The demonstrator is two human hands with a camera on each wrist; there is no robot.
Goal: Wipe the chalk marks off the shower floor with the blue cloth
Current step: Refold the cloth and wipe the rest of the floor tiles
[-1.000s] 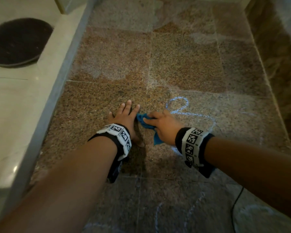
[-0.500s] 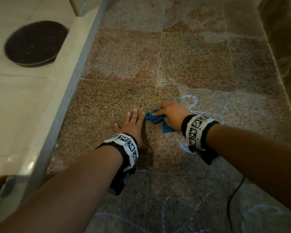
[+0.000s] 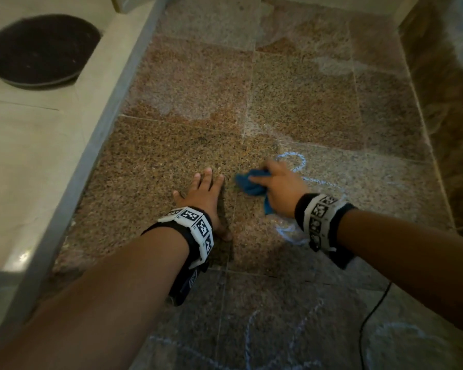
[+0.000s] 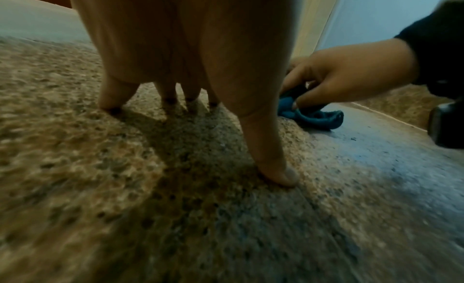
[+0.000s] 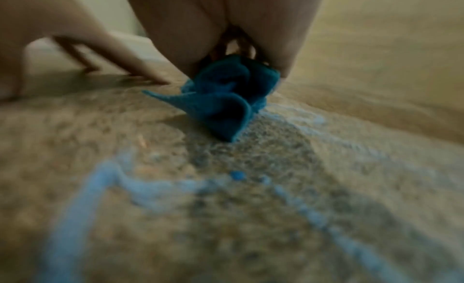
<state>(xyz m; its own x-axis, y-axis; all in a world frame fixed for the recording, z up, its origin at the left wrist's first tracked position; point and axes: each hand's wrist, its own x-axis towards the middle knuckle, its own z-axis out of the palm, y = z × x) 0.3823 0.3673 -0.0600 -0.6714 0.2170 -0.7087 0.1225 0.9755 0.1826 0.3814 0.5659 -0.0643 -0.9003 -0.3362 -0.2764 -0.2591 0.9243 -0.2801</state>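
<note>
My right hand [image 3: 274, 186] grips the bunched blue cloth [image 3: 249, 182] and holds it down on the speckled granite shower floor [image 3: 171, 161]. In the right wrist view the blue cloth [image 5: 226, 97] hangs in folds from under my palm. A looping pale-blue chalk mark [image 3: 294, 158] runs just beyond and right of that hand, and more chalk [image 5: 105, 180] lies behind the cloth. My left hand [image 3: 202, 192] rests on the floor with straight spread fingers, a little left of the cloth. In the left wrist view my fingertips [image 4: 278, 176] press on the tile and the cloth [image 4: 311, 114] lies to the right.
A raised pale ledge [image 3: 91, 145] borders the floor on the left, with a round dark mat [image 3: 38, 49] beyond it. A dark stone wall [image 3: 444, 116] closes the right side. More chalk lines [image 3: 251, 332] cross the near floor, beside a thin black cable [image 3: 369, 316].
My right hand has drawn the cloth a little to the right, away from my left hand. The left hand stays planted on the floor.
</note>
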